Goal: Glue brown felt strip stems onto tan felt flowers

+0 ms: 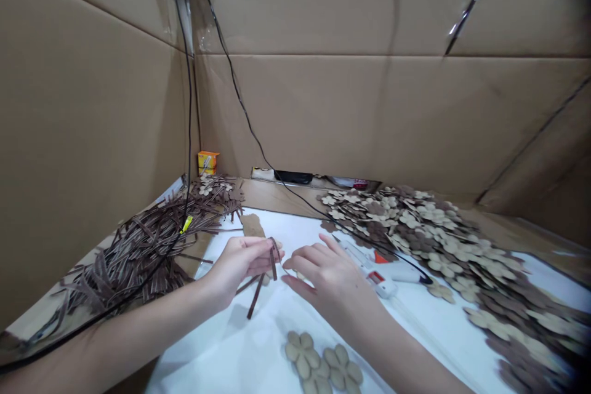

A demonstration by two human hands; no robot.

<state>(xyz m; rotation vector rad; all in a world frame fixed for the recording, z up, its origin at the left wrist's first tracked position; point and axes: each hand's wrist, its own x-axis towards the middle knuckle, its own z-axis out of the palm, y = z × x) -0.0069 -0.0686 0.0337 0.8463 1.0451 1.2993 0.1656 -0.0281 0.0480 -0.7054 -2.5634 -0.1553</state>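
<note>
My left hand [244, 261] pinches a thin dark brown strip [273, 258] that is bent over at its top. My right hand [318, 265] is just to the right, thumb and fingers apart near the strip; a thin thread-like line shows by its fingertips, too fine to make out. More brown strips [255, 297] lie below my left hand. Several tan flower shapes [302, 354] rest on the white sheet [207, 345] nearer to me. A white glue gun [381, 277] lies right of my right hand.
A heap of brown strips [138, 252] covers the left side. Tan and brown flower pieces [434, 234] are piled on the right. Cardboard walls [323, 104] surround the work area. A black cable [249, 123] hangs across it, and an orange box [207, 162] stands at the back left.
</note>
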